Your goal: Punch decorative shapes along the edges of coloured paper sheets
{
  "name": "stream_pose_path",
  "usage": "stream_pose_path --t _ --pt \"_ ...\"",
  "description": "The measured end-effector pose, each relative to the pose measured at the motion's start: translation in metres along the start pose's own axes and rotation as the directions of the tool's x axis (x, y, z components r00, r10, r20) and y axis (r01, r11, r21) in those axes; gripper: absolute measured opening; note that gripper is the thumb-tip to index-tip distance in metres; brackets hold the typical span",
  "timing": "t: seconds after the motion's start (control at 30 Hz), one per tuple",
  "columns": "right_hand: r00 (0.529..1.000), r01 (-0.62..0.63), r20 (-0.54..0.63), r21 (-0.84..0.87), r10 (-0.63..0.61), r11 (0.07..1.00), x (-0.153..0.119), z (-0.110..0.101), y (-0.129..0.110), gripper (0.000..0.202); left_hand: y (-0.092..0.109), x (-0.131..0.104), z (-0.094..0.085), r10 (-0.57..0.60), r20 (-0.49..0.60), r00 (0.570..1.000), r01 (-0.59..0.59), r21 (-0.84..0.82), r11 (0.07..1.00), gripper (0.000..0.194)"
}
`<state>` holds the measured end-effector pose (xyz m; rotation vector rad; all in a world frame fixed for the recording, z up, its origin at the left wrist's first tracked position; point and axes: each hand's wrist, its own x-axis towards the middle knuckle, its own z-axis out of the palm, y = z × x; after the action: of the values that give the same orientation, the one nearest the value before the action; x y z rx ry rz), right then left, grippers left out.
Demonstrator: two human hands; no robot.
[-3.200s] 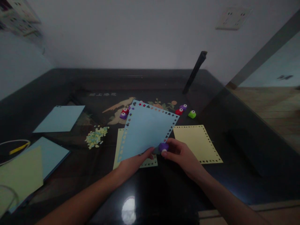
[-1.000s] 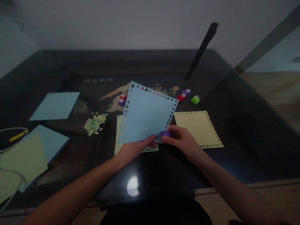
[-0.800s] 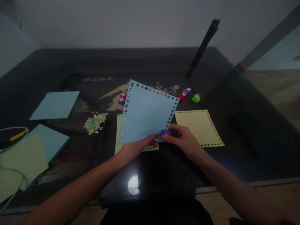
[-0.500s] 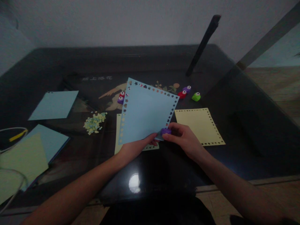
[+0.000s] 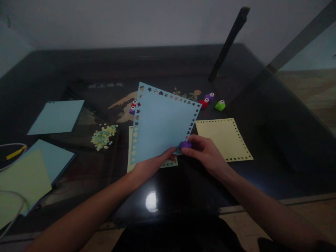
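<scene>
A blue sheet of paper is held up at a tilt, with star and heart holes along its top, left and right edges. My left hand grips its lower edge, thumb on the front and fingers behind. My right hand is closed on a small purple craft punch, which sits at the sheet's lower right corner. Whether the paper lies inside the punch's slot is hard to see. Beneath the blue sheet, a pale yellow-green sheet with punched edges is mostly covered.
Right lies a punched yellow sheet. Behind stand red, purple and green punches; two more peek out at left. Left are a paper-bits pile, a blue sheet, stacked paper and a white cable. A dark stick rises behind.
The view has shifted slightly. The held blue sheet has tilted a little, its upper left corner moving up and left. Both hands keep their hold on the paper and the punch.
</scene>
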<state>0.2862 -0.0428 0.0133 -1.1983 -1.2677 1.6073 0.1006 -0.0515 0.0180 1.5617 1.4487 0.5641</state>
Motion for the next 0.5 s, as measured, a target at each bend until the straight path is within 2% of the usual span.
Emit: stream_pose_path --t 0.17,0.5 --pt "1.000 0.001 -0.009 -0.004 -0.001 1.000 -0.0010 0.0011 -0.0015 0.022 -0.0023 -0.0010 0.0007 0.069 -0.008 0.998 -0.068 0.059 0.996 0.035" --pt "1.000 0.023 0.004 -0.044 -0.023 0.999 -0.0007 -0.0006 -0.0024 0.023 -0.0019 -0.0002 0.0026 0.030 -0.004 1.000 -0.030 0.061 0.998 0.036"
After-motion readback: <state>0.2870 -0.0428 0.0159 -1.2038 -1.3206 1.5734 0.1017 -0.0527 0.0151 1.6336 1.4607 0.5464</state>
